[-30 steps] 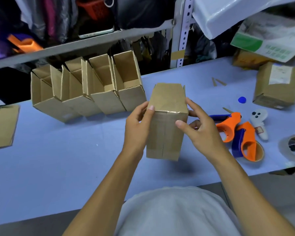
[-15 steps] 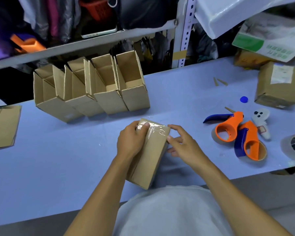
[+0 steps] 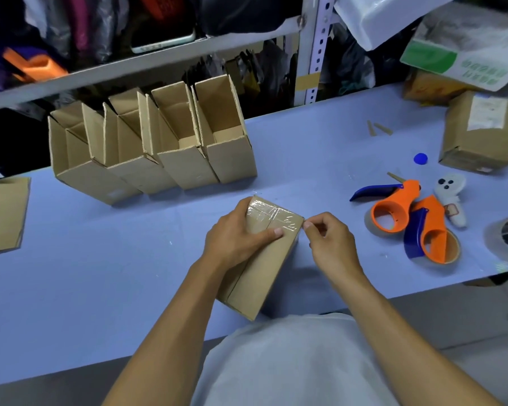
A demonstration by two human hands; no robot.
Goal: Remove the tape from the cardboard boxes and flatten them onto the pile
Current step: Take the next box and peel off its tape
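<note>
My left hand is wrapped over the small cardboard box, thumb laid across its top face, pinning it on its side to the blue counter right in front of me. My right hand has its fingers curled, thumb and forefinger pinched at the box's far right corner, where the clear tape wraps over the end. I cannot tell whether I have the tape's edge yet or am only picking at it.

To do this well, I think I should work a nail under the tape end at the corner, lift a proper tab, then pull low and flat along the seam so the film comes off in one strip and does not tear the cardboard. The left hand ought to press close to the tape, or the light box will lift.

Behind it stand four open boxes in a row, leaning, flaps up; what I see of their insides shows bare cardboard. A closed labelled box sits far right, contents hidden. Flat cardboard lies at the left edge. Two orange tape dispensers lie to my right.
</note>
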